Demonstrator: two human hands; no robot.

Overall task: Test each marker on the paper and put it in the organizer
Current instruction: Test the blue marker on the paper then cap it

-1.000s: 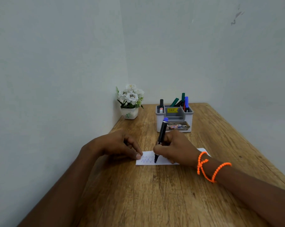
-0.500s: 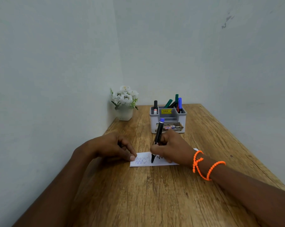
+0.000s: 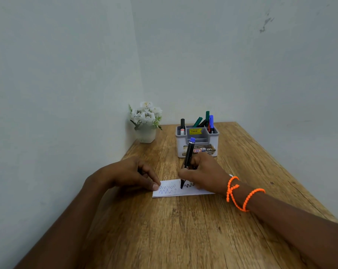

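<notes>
While the wooden table [image 3: 193, 230] is carrying everything you need, you are working near its middle, with the grey organizer [image 3: 197, 141] standing well behind the paper and already holding several markers upright or leaning in its rear compartments; a small pot of white flowers [image 3: 145, 121] is sitting in the corner to its left. Your left hand [image 3: 129, 174] is resting on the table with its fingers bent over, and the foremost fingertip is pressing down on the left end of the paper [image 3: 183, 190] to pin it flat; it is not gripping anything else that you can see. Your right hand [image 3: 205, 172] is curling round the lower barrel of the marker [image 3: 188, 158], a black one with a blue end cap, tilted slightly with its tip touching the sheet. Compared with half a second ago, a dark zigzag is now showing on the paper just right of the tip, beside the fainter blue and grey squiggles lying nearer your left fingertip, so this marker is evidently laying down ink. By my reckoning the test of this one is nearly finished, and you are approaching the point of lifting it and carrying it back to the organizer.
</notes>
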